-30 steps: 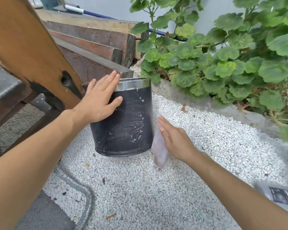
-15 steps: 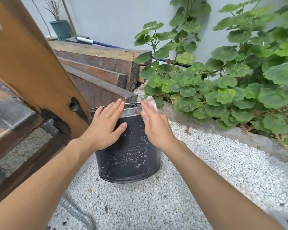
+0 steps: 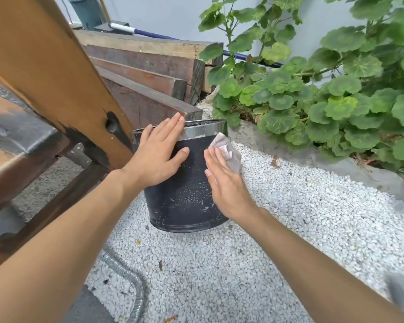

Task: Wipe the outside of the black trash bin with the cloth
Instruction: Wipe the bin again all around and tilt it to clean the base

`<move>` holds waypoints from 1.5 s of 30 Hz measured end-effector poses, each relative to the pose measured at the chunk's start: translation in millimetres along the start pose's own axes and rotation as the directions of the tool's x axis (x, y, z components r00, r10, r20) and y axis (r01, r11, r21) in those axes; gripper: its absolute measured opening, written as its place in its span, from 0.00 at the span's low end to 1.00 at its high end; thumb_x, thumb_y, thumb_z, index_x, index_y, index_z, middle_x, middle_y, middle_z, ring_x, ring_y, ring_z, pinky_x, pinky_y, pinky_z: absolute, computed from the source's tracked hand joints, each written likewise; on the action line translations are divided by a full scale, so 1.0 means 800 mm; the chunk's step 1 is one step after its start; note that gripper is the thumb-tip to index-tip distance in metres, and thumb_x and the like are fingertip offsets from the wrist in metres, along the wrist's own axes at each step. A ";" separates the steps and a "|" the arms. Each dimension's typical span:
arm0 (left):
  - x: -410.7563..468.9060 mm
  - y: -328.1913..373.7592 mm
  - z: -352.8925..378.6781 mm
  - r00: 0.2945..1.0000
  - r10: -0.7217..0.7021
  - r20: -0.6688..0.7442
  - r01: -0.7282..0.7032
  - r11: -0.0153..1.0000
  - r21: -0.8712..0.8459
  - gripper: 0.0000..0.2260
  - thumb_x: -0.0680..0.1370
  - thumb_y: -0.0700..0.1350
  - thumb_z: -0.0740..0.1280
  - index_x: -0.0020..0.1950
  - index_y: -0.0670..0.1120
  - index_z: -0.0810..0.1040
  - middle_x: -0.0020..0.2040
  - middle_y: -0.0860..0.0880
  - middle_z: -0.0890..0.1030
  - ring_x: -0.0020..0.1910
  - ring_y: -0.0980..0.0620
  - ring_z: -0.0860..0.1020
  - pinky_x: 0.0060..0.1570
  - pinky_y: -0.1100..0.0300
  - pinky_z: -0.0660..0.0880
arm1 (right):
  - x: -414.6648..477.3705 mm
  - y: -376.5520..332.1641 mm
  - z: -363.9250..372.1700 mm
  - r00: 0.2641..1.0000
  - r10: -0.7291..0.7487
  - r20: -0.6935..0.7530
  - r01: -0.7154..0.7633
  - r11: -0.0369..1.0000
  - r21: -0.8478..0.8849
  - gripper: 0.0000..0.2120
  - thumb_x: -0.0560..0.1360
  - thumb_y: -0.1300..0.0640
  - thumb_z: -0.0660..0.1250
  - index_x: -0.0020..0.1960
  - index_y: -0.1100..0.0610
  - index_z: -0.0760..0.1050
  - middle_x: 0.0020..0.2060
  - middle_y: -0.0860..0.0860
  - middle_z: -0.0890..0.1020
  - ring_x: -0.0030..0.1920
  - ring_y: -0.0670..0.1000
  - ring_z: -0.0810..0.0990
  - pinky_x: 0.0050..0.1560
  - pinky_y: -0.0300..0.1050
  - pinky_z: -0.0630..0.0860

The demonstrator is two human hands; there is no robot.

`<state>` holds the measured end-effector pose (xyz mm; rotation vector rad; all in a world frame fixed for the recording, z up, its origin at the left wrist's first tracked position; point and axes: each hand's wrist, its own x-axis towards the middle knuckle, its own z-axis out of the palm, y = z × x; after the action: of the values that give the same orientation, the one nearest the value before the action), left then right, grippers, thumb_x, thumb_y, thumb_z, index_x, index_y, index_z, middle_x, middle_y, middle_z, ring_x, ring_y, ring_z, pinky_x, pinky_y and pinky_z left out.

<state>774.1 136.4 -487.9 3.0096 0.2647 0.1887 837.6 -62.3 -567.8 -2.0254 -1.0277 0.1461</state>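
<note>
A black trash bin (image 3: 184,201) with a shiny metal rim stands upright on white gravel, its side streaked with pale marks. My left hand (image 3: 159,152) lies flat on the bin's upper left side, fingers reaching over the rim. My right hand (image 3: 224,183) presses a pale cloth (image 3: 226,149) flat against the bin's right side, just below the rim. Part of the cloth sticks out past my fingertips.
A slanted wooden board (image 3: 56,73) leans close to the bin's left. Stacked timber beams (image 3: 149,73) lie behind it. Leafy green plants (image 3: 313,101) fill the right, behind a concrete kerb. A corrugated metal hose (image 3: 131,287) runs along the gravel near me.
My right hand brought the cloth up from low beside the bin to its rim, then slid it down a little along the right side. The left hand stayed on the bin.
</note>
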 end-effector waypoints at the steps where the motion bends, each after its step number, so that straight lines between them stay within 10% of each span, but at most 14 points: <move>1: 0.000 0.000 0.000 1.000 -0.001 0.001 0.001 1.000 0.001 0.32 0.80 0.61 0.51 0.82 0.52 0.47 0.82 0.55 0.47 0.81 0.52 0.48 0.76 0.46 0.43 | -0.005 0.001 0.002 1.000 0.000 0.008 0.000 1.000 0.007 0.24 0.85 0.57 0.56 0.81 0.56 0.58 0.79 0.51 0.60 0.80 0.45 0.49 0.78 0.58 0.56; 14: 0.000 0.003 -0.001 1.000 -0.003 0.017 0.002 0.999 0.033 0.33 0.80 0.61 0.50 0.82 0.51 0.47 0.82 0.53 0.47 0.81 0.50 0.49 0.76 0.44 0.46 | -0.084 0.015 0.042 0.990 -0.012 0.143 0.009 1.000 0.018 0.25 0.85 0.56 0.57 0.81 0.55 0.57 0.78 0.48 0.58 0.80 0.41 0.46 0.76 0.34 0.42; 27: 0.002 -0.001 0.003 1.000 0.001 0.018 -0.001 1.000 0.023 0.32 0.80 0.61 0.49 0.82 0.52 0.46 0.82 0.55 0.47 0.81 0.51 0.48 0.76 0.43 0.44 | -0.161 0.024 0.069 0.933 0.122 0.339 -0.168 0.980 0.110 0.24 0.86 0.54 0.56 0.81 0.47 0.56 0.76 0.39 0.54 0.75 0.29 0.41 0.78 0.39 0.47; 29: 0.001 -0.005 0.003 1.000 0.012 0.025 -0.012 1.000 0.003 0.31 0.81 0.61 0.48 0.82 0.52 0.46 0.82 0.55 0.46 0.81 0.52 0.46 0.77 0.45 0.42 | -0.160 0.020 0.066 0.932 0.181 0.313 -0.238 0.959 0.155 0.23 0.85 0.53 0.56 0.79 0.43 0.60 0.77 0.44 0.60 0.77 0.39 0.57 0.76 0.45 0.62; 32: -0.001 -0.011 -0.001 0.999 0.035 0.040 -0.033 0.998 -0.045 0.30 0.82 0.59 0.48 0.82 0.52 0.45 0.82 0.55 0.45 0.80 0.53 0.42 0.78 0.46 0.40 | -0.144 0.009 0.057 0.899 0.365 0.243 -0.430 0.844 0.322 0.20 0.85 0.52 0.57 0.74 0.36 0.65 0.69 0.47 0.72 0.61 0.39 0.74 0.53 0.25 0.69; 37: -0.007 -0.020 -0.008 0.997 0.061 0.056 -0.056 0.994 -0.093 0.29 0.83 0.57 0.49 0.82 0.50 0.45 0.82 0.54 0.45 0.80 0.51 0.40 0.78 0.47 0.38 | -0.082 -0.021 0.024 0.857 0.510 0.077 -0.446 0.659 0.605 0.18 0.85 0.54 0.57 0.73 0.44 0.71 0.71 0.37 0.70 0.69 0.38 0.69 0.69 0.38 0.63; 45: -0.020 -0.039 -0.012 0.998 0.027 0.052 -0.021 0.993 -0.114 0.27 0.85 0.54 0.50 0.82 0.51 0.46 0.82 0.52 0.45 0.81 0.48 0.42 0.77 0.47 0.41 | 0.042 -0.070 -0.029 0.946 0.255 -0.198 -0.149 0.889 0.433 0.20 0.85 0.53 0.57 0.76 0.52 0.69 0.73 0.44 0.72 0.72 0.39 0.67 0.72 0.31 0.61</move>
<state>751.8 165.0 -484.3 2.9011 0.2055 0.1209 835.2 -35.3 -503.8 -1.7016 -0.5643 0.1956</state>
